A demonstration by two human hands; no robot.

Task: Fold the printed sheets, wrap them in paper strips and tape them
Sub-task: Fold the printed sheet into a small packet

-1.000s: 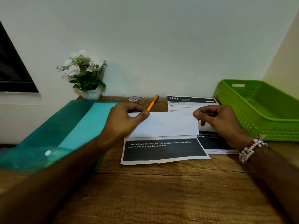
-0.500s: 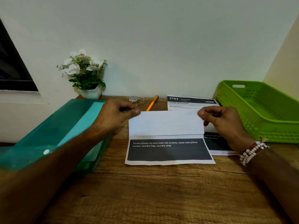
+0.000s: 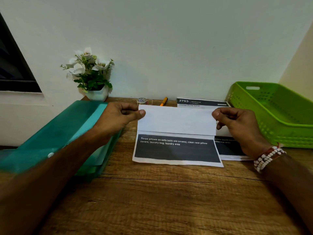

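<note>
Two hands pinch the far corners of one printed sheet (image 3: pixel 176 122): the left hand (image 3: pixel 116 116) nips the left corner between thumb and curled fingers, and the right hand (image 3: pixel 237 124) does the same at the right. Between the grips the blank back of the raised flap faces up; nearer than them, the sheet's dark printed panel lies flat on the wooden table (image 3: pixel 160 197). Under the right hand sits a stack of printed sheets (image 3: pixel 201 103). Just beyond the grips lie a tape roll (image 3: pixel 142 100) and an orange pen (image 3: pixel 164 101). A teal folder (image 3: pixel 55 133) lies outside the left hand, a green basket (image 3: pixel 279 136) outside the right.
</note>
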